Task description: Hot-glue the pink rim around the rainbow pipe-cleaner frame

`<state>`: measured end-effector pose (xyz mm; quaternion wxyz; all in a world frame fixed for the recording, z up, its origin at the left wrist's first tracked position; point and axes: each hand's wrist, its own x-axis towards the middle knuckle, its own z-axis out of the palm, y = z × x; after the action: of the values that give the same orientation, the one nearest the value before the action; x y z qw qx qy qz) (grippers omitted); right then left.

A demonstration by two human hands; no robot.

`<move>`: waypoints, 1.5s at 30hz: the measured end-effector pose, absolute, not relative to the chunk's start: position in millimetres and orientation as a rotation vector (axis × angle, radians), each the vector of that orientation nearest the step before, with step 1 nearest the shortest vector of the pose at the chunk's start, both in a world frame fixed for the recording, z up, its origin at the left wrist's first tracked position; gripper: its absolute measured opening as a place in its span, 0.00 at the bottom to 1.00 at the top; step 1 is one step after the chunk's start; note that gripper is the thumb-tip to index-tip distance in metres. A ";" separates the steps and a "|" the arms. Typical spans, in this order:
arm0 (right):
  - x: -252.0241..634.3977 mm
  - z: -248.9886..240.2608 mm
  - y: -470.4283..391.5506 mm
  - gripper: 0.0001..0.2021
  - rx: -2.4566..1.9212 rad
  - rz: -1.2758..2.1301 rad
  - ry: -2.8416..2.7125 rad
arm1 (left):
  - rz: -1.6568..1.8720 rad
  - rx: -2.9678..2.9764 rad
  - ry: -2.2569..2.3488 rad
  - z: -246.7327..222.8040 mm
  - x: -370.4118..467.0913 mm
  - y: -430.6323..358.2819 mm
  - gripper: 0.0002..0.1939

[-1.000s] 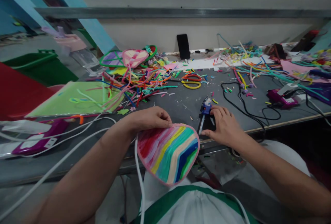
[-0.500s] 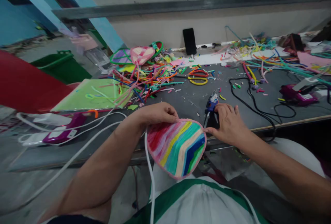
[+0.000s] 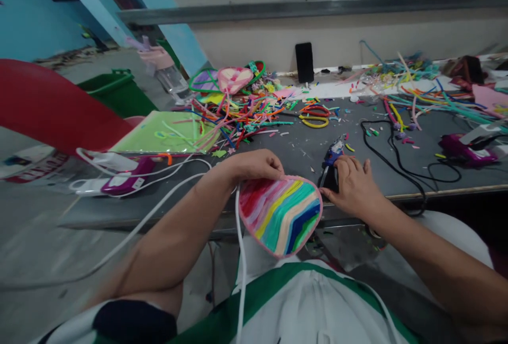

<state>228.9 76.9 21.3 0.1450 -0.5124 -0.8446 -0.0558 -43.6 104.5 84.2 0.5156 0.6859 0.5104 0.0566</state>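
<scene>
My left hand (image 3: 262, 166) is closed in a pinch on the upper edge of a heart-shaped piece (image 3: 283, 217), covered in rainbow stripes of fuzzy pipe cleaner with a pink border. The piece hangs tilted in front of the table edge, above my lap. My right hand (image 3: 355, 188) is closed around the dark handle of a blue glue gun (image 3: 332, 154), its fingers over the far side. The gun's nozzle points away from me, with whitish residue on it. My right thumb lies close to the heart's right edge; whether they touch I cannot tell.
A pile of coloured pipe cleaners (image 3: 246, 116) and scissors with yellow and orange handles (image 3: 315, 121) lie on the grey table (image 3: 286, 148). A black cord (image 3: 369, 148) loops at right. A white cable (image 3: 242, 264) hangs by the heart. A phone (image 3: 304, 63) leans on the wall.
The view has swung left, so the table's things sit further right. The heart piece has risen slightly towards the table edge in my left hand. My right hand stays at the glue gun.
</scene>
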 end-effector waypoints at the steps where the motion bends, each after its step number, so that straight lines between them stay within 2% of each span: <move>1: 230.0 22.9 77.0 0.30 -1.463 -0.145 -2.446 | 0.142 1.647 1.215 84.1 -42.8 103.6 0.11; 5: 233.5 39.0 75.8 0.29 -1.343 -0.038 -2.454 | 0.125 1.719 1.198 85.8 -37.0 98.9 0.11; 10: 215.3 55.4 68.2 0.14 -0.942 0.273 -2.427 | 0.105 1.953 1.125 89.8 -23.4 92.7 0.11; 15: 199.0 52.6 73.8 0.11 -1.055 0.554 -2.507 | 0.033 2.156 1.065 91.0 -10.8 90.2 0.13; 23: 202.9 56.1 89.5 0.10 -1.097 0.918 -2.539 | -0.061 2.338 1.014 90.4 -3.7 89.0 0.14; 26: 201.9 59.1 93.8 0.15 -1.011 1.173 -2.470 | -0.059 2.371 0.987 93.0 -2.1 87.9 0.14; 29: 205.2 62.3 96.4 0.20 -0.904 1.455 -2.147 | -0.014 2.358 0.975 94.4 -3.1 88.6 0.13; 31: 212.4 64.6 94.9 0.14 -0.962 1.393 -1.858 | 0.040 2.304 1.000 92.9 -7.4 90.5 0.11; 33: 224.0 66.2 89.5 0.09 -1.074 1.188 -1.662 | 0.123 2.210 1.038 89.9 -15.3 93.0 0.10; 38: 259.8 53.9 63.0 0.14 -1.222 0.921 -1.632 | 0.363 1.687 1.161 87.5 -38.7 94.9 0.14; 41: 268.6 29.5 42.4 0.18 -1.240 0.988 -1.344 | 0.601 1.425 1.211 93.0 -43.7 93.2 0.15; 44: 257.8 5.1 20.0 0.11 -1.141 1.186 -1.106 | 0.900 1.278 1.176 99.7 -39.1 92.7 0.14; 45: 250.4 0.2 12.6 0.11 -1.108 1.218 -1.106 | 0.998 1.239 1.136 101.6 -35.4 92.5 0.14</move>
<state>250.4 12.6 0.2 0.5473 -0.4674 -0.4669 0.5139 -35.4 92.5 101.6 0.5594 0.5253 0.4817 0.4232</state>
